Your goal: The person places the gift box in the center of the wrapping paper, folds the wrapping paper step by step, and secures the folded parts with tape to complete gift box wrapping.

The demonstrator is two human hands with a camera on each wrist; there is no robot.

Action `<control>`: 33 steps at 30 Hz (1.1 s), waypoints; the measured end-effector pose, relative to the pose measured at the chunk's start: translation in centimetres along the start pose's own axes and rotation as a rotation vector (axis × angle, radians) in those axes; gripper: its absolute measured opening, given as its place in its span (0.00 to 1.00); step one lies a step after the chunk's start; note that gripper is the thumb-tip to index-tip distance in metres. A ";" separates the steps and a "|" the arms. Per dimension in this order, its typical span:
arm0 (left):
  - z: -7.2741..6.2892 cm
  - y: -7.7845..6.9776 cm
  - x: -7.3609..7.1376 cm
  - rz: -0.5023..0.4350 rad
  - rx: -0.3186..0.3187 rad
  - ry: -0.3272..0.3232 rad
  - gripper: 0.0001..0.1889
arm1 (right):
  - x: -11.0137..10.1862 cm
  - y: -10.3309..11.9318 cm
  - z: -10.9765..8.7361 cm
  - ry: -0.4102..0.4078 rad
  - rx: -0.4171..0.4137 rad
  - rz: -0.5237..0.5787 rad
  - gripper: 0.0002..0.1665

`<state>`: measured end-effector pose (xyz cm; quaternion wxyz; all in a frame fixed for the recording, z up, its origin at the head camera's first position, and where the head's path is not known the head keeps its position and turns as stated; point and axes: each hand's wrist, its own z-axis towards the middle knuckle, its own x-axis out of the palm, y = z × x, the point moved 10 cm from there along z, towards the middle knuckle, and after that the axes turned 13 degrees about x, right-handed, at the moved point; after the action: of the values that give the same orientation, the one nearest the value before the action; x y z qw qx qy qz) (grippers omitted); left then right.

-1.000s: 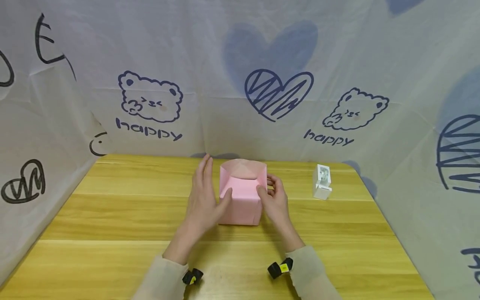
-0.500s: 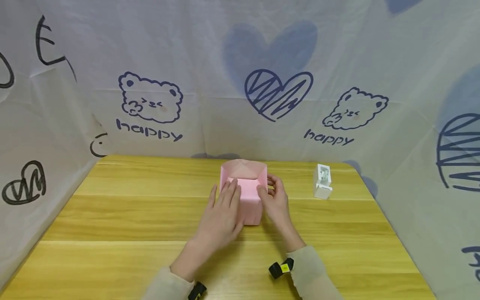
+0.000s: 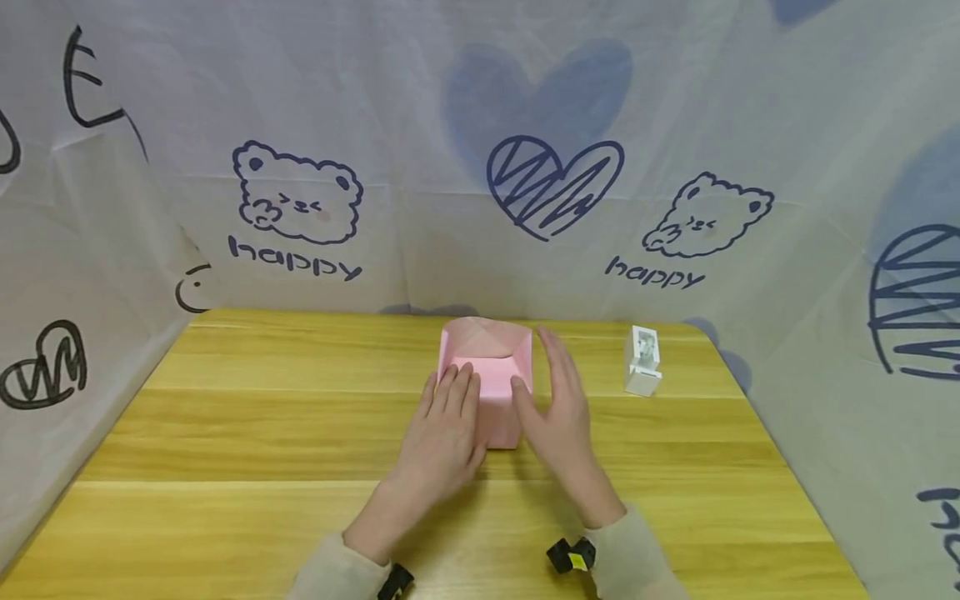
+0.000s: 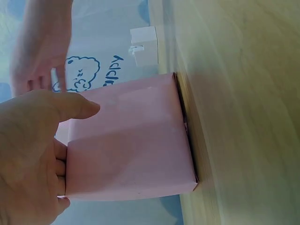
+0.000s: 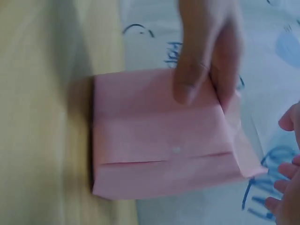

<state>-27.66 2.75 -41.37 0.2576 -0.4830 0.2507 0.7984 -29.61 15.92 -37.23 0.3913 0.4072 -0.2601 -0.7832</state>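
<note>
An open-topped pink paper box (image 3: 501,417) stands on the table, its back flap raised. My left hand (image 3: 442,429) lies over the box's left part, fingers straight on its top. In the left wrist view the left thumb (image 4: 82,106) reaches over the upright front face of the box (image 4: 133,145). My right hand (image 3: 562,421) is held beside the box's right side with fingers extended and thumb near the right front edge. The right wrist view shows the right hand (image 5: 289,183) at the frame's edge, apart from the box (image 5: 154,126).
A small white box (image 3: 642,379) with a clear window stands on the table's right back area. The yellow wooden table (image 3: 247,433) meets a white cloth (image 3: 420,100) printed with bears and hearts behind and at both sides.
My left hand has swung from the box's left side onto its top. My right hand has come off the right side, its fingers straightening. The box stays in place.
</note>
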 end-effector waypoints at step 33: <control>-0.2 -0.5 0.1 0.050 0.012 0.076 0.42 | 5.8 0.2 -3.7 0.243 -0.260 -0.768 0.40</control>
<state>-27.24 2.96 -41.62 0.2308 -0.5053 0.2771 0.7840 -28.54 10.71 -41.55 0.1467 0.5113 0.0595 -0.8447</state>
